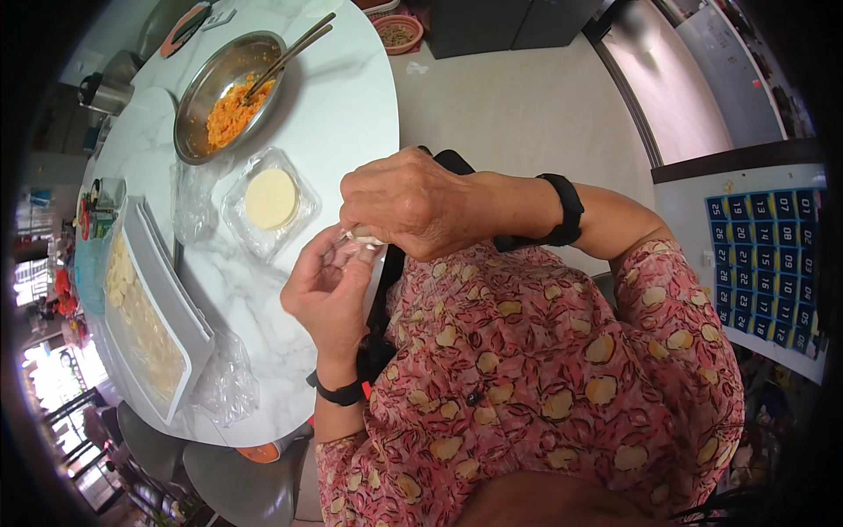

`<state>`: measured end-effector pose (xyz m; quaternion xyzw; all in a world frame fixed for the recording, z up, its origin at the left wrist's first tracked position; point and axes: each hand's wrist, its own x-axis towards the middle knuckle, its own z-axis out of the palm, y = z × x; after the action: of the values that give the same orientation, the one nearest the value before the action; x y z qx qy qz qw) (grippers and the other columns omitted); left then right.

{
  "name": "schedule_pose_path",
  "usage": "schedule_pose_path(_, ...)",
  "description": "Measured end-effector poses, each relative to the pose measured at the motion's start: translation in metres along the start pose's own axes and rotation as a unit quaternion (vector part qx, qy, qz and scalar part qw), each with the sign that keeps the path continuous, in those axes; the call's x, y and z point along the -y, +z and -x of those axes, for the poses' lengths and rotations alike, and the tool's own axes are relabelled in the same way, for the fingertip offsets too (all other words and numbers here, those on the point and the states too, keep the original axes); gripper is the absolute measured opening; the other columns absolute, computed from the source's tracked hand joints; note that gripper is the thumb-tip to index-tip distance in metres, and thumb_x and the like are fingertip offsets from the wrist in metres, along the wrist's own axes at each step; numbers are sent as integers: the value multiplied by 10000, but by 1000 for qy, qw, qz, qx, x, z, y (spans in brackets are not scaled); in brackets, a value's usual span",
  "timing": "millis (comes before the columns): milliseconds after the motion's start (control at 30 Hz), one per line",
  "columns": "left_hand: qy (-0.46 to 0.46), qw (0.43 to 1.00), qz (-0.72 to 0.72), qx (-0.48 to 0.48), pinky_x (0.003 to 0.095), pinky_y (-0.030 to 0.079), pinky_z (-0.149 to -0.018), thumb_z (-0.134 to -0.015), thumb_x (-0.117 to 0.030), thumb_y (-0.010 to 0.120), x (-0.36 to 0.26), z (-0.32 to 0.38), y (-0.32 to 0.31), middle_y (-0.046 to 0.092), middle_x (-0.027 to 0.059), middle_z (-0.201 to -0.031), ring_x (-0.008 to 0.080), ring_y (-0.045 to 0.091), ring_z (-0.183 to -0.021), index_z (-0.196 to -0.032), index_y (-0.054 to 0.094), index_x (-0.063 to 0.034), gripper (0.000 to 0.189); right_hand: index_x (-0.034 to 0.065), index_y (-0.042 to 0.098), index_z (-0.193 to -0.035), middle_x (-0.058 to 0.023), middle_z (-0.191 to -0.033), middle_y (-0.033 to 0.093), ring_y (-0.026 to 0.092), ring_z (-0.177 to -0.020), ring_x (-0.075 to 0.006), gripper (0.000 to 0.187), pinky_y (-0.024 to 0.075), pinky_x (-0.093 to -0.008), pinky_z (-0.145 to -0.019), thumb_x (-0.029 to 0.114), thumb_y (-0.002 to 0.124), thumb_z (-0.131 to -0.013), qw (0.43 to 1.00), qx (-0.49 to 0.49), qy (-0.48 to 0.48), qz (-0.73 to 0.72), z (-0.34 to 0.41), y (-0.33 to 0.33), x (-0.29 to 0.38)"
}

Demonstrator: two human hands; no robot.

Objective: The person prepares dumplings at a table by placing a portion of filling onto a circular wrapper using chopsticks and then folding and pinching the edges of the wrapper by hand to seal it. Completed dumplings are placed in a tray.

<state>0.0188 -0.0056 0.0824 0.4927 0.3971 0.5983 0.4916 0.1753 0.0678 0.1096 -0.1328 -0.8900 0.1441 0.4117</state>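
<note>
Both hands meet beside the table's near edge. My left hand [329,280], its fingers curled, pinches a small pale piece of dough [364,240] between thumb and fingers. Over it, my right hand [411,201] is bent with its fingertips on the same piece, hiding part of it. Close by on the marbled table [263,316] lies a stack of round dough wrappers [271,199] on clear plastic packaging [304,204]. Farther up in the view, a steel bowl [191,122] holds orange chopped filling [230,118], with a pair of chopsticks [290,56] leaning in it.
A white tray [158,290] holding pale dough pieces stands at the left, with crumpled clear plastic bags [227,382] [193,204] near it. Beyond are a metal jug [108,94] and small containers [102,214]. Grey chairs [244,484] stand below; a coral basket [398,34] is near dark cabinets.
</note>
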Motion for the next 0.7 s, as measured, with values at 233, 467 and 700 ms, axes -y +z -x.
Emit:
schedule_pose_path(233, -94, 981, 155, 69, 270, 513, -764, -778, 94, 620, 12, -5, 2, 601, 111, -988, 140, 594, -861, -1129, 511, 108, 368, 43, 458, -612, -87, -605, 465, 521, -523, -243, 226, 417, -333, -436, 134, 659, -560, 999, -37, -28, 24, -1, 10, -6)
schedule_pose_path(467, -82, 979, 165, 80, 236, 506, -718, -798, 77, 611, 16, -3, -3, 610, 93, -955, 114, 591, -825, -1107, 528, 105, 322, 58, 472, -592, -74, -617, 473, 529, -533, -236, 194, 419, -337, -423, 106, 654, -545, 998, -8, -5, 60, -6, 8, -1)
schedule_pose_path(700, -66, 984, 156, 49, 234, 506, -707, -803, 67, 608, 14, -4, 2, 616, 88, -941, 118, 595, -785, -1068, 548, 103, 273, 56, 463, -558, -72, -624, 501, 541, -524, -222, 211, 419, -325, -407, 98, 666, -521, 997, -25, -56, 57, -7, 16, -4)
